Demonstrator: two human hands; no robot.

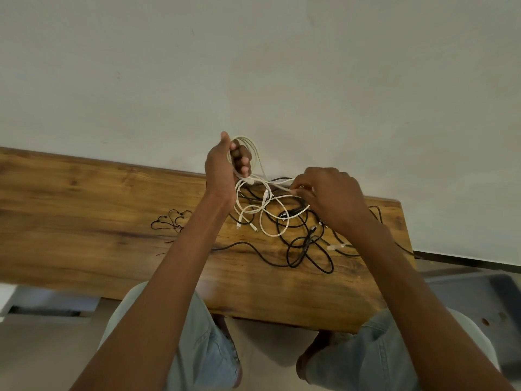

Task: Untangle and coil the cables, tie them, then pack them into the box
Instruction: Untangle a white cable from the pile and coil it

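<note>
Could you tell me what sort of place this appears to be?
Probably a plain indoor room, not a kitted-out workshop: a wooden table stands against a bare pale wall, cables lie tangled on it, and a bare floor shows below.

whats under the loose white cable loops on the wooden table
Tangled black cables lie under the loose white cable loops on the wooden table. The right hand hides how they run beneath it.

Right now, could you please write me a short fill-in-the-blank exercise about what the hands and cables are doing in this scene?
1. The left hand holds a coil of ___ cable.
2. The right hand ___ a white strand.
3. The black cables lie tangled on the ___ table.

Missing words: white; pinches; wooden
</note>
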